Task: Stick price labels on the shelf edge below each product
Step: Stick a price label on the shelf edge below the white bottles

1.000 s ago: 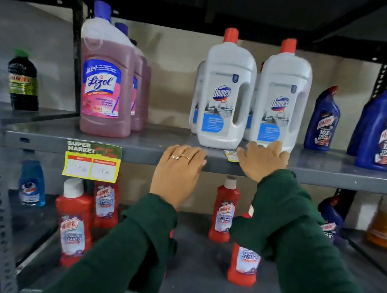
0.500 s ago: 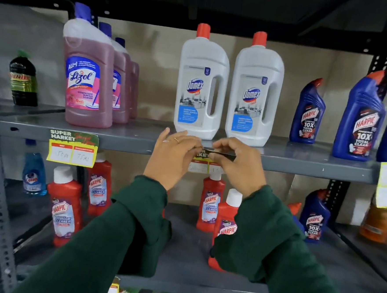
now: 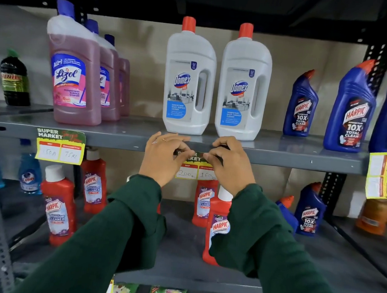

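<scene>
Head view: both hands' fingers [image 3: 188,151] on price label [image 3: 189,169]

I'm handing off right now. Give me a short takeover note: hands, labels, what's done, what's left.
Left hand and right hand both pinch the top strip of the Domex label, pressing it to the shelf edge below the Domex bottles.
Done: Lizol label is stuck.
Left: finish pressing this label. The label by the blue Harpic bottles hangs sideways; check it.
</scene>
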Available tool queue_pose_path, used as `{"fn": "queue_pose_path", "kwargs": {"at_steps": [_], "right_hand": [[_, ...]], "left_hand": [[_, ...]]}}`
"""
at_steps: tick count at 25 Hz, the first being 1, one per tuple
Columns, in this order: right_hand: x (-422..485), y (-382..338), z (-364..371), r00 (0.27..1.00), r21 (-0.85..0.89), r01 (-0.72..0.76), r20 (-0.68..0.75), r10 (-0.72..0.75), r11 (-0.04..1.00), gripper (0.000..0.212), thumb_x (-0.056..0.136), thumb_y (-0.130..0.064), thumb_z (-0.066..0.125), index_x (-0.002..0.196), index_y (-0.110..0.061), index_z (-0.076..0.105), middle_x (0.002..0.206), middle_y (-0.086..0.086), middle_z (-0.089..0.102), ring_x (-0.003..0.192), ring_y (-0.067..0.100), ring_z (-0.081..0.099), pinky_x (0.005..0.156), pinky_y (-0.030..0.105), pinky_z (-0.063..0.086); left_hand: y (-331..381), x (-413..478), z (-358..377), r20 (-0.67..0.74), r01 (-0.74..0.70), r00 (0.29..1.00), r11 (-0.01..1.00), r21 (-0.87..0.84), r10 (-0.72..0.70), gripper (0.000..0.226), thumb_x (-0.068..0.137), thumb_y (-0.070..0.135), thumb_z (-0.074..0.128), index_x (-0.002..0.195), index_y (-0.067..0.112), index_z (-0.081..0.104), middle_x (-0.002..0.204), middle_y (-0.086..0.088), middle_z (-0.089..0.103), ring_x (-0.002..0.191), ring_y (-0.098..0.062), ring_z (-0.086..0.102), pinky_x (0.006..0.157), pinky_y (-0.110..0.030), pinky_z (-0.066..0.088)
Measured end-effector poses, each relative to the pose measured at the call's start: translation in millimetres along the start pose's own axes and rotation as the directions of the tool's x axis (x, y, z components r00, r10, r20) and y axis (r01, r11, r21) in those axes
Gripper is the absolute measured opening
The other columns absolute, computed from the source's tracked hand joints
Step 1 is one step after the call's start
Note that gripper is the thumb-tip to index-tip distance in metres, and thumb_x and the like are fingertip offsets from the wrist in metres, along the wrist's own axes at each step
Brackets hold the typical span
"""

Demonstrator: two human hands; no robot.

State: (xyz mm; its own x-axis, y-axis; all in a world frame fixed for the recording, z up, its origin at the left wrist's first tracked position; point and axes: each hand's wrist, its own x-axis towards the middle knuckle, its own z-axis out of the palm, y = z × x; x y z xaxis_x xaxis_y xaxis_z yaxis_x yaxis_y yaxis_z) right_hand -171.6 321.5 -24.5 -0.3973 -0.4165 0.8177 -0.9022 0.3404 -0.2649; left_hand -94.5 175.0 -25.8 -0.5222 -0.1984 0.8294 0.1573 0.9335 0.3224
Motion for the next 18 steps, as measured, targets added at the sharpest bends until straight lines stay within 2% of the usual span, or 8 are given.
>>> {"fn": "queue_pose_path", "kwargs": {"at_steps": [3,8,12,15,18], "right_hand": [[1.4,0.6,3.4,1.0,-0.054,-0.024,-0.013,0.023,0.998,0.015,0.082,-0.015,0.065,0.081,0.0,0.068,0.104,0.011,0.056,0.088,0.02,0.055,0.076,0.032,0.048],[3.3,-2.4,6.0,0.998,-0.08,-0.052,-0.051,0.048,0.995,0.017,0.08,-0.019,0.067,0.075,-0.003,0.069,0.1,0.008,0.056,0.08,0.019,0.054,0.068,0.026,0.041],[9.5,-2.3,7.3,0.989,-0.071,-0.116,-0.102,0.108,0.991,0.022,0.085,-0.025,0.062,0.08,-0.005,0.067,0.094,0.006,0.058,0.072,0.016,0.052,0.064,0.025,0.038],[11.4,-3.6,10.0,0.98,-0.073,-0.14,-0.15,0.128,0.987,0.022,0.086,-0.026,0.06,0.082,-0.006,0.067,0.091,0.007,0.06,0.07,0.018,0.052,0.062,0.024,0.034],[10.6,-4.1,11.9,0.977,-0.082,-0.159,-0.158,0.145,0.984,0.022,0.085,-0.027,0.062,0.083,-0.005,0.066,0.091,0.007,0.06,0.073,0.02,0.055,0.062,0.024,0.036]], "left_hand": [[-0.6,0.3,3.5,-0.027,0.002,1.0,1.0,0.017,-0.002,0.011,0.078,0.02,0.07,0.07,0.013,0.068,0.109,-0.003,0.068,0.104,-0.017,0.054,0.102,-0.037,0.019],[3.0,-1.3,9.6,-0.081,0.008,0.997,0.999,0.034,-0.005,0.011,0.078,0.014,0.071,0.069,0.009,0.068,0.105,-0.008,0.069,0.099,-0.019,0.055,0.103,-0.039,0.023],[8.3,2.8,11.8,-0.184,0.078,0.98,0.997,-0.012,-0.079,0.01,0.081,0.014,0.068,0.072,0.01,0.068,0.092,-0.007,0.073,0.081,-0.007,0.041,0.088,-0.033,0.033],[7.7,6.5,13.6,-0.189,0.14,0.971,0.989,-0.045,-0.146,0.007,0.084,0.016,0.063,0.08,0.014,0.068,0.088,-0.004,0.072,0.086,-0.016,0.043,0.086,-0.039,0.039],[4.8,6.6,17.0,-0.179,0.13,0.974,0.99,-0.049,-0.137,0.005,0.084,0.015,0.063,0.08,0.014,0.066,0.085,-0.003,0.071,0.089,-0.022,0.047,0.085,-0.044,0.042]]}}
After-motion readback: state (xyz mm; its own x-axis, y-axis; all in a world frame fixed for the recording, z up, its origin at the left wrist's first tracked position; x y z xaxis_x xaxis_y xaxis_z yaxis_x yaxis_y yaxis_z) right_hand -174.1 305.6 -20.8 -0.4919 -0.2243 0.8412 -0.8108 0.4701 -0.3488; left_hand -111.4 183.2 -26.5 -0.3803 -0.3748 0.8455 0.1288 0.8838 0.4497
